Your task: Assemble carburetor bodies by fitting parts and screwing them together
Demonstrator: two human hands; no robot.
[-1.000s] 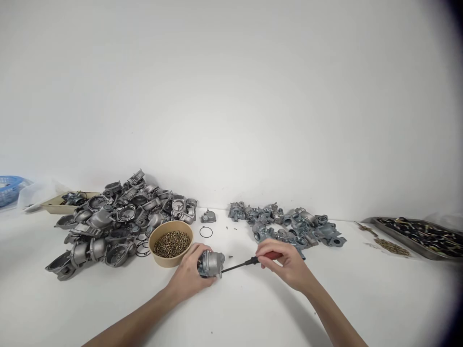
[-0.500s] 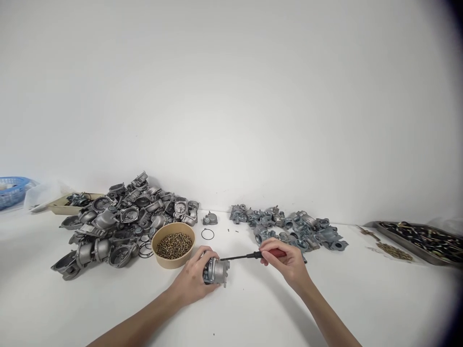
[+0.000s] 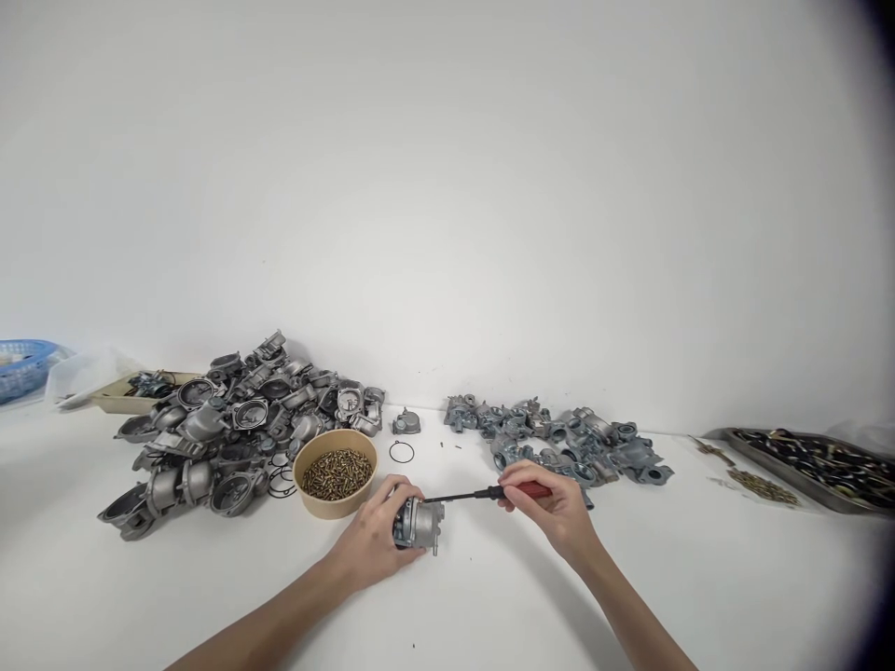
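Observation:
My left hand (image 3: 381,533) is wrapped round a grey metal carburetor (image 3: 423,525), which lies on its side on the white table with its bowl to the right. Between the fingers of my right hand (image 3: 549,503) is the red handle of a screwdriver (image 3: 482,493). Its dark shaft runs level to the left, and the tip meets the top edge of the carburetor by my left fingertips. Any screw at the tip is too small to make out. Just behind my left hand stands a tan bowl (image 3: 312,504) full of brass-coloured screws (image 3: 337,474).
Grey metal bowls (image 3: 252,415) are heaped on the left, carburetor bodies (image 3: 559,438) at the back right. A black rubber ring (image 3: 401,452) and one loose bowl (image 3: 406,422) lie between them. Far right are a dark tray (image 3: 825,492) and small brass parts (image 3: 762,486); far left, a blue basket (image 3: 28,377).
Hardly anything differs. The screwdriver handle has shifted very slightly in my right fingers, its tip still at the carburetor's edge. My left hand keeps the same hold.

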